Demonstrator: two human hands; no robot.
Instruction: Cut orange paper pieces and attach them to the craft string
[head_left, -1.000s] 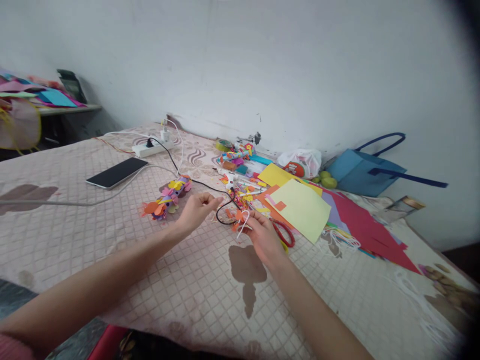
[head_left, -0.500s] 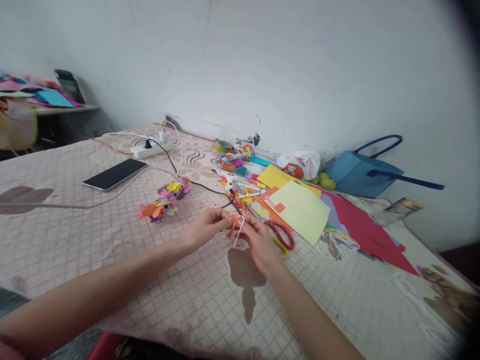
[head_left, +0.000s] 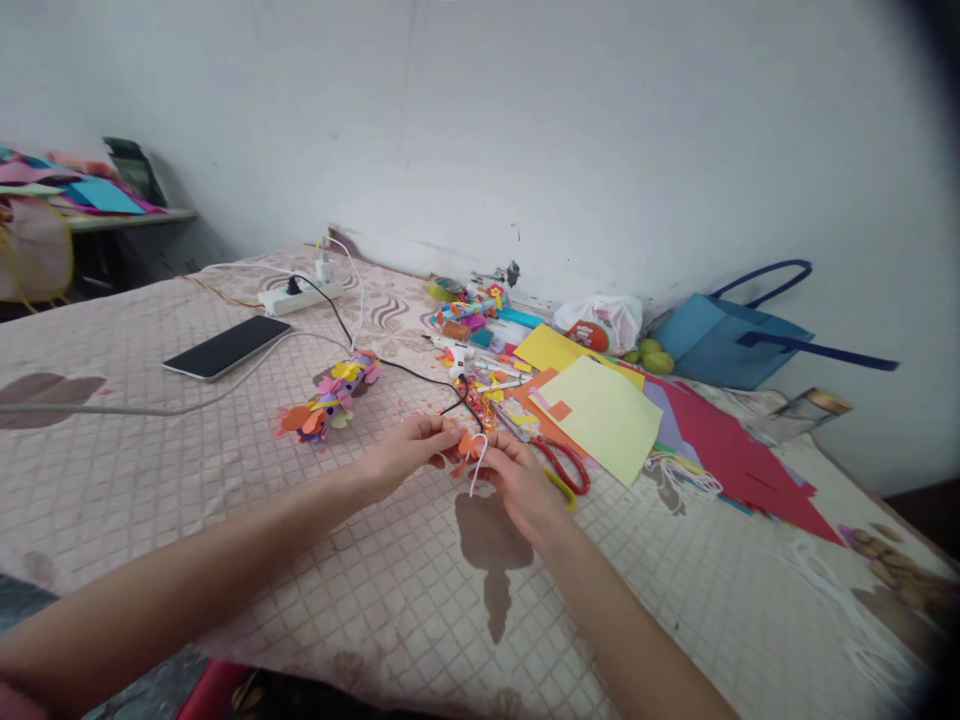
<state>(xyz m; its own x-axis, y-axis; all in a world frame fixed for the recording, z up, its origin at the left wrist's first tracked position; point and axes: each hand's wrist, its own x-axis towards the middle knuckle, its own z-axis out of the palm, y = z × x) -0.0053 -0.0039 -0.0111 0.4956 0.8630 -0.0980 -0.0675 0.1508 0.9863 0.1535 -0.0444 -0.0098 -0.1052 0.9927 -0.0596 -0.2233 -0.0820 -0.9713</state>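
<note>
Between my fingertips is a small orange cut-out piece (head_left: 466, 446), apparently paper or foam, with a white cord (head_left: 478, 466) looped over it and one end hanging down. My left hand (head_left: 420, 446) pinches the piece from the left. From the right, my right hand (head_left: 521, 484) pinches the cord and the piece's edge; exactly which fingers hold which is hard to make out. Red-handled scissors (head_left: 566, 468) lie just beyond my right hand. Left of my hands rests a colourful petal-covered craft (head_left: 330, 398) in purple, yellow, orange and pink.
A phone (head_left: 226, 348) and a power strip (head_left: 298, 296) with cables lie at the left. Behind my hands are a glue gun (head_left: 457, 358) and scraps. Pale yellow sheets (head_left: 600, 415), red sheets (head_left: 739, 465), white cords (head_left: 686, 476) and a blue bag (head_left: 731, 340) are at the right.
The orange piece has turned slightly between my fingers, and its face shows more. Both hands stay nearly in place; the view has shifted a little.
</note>
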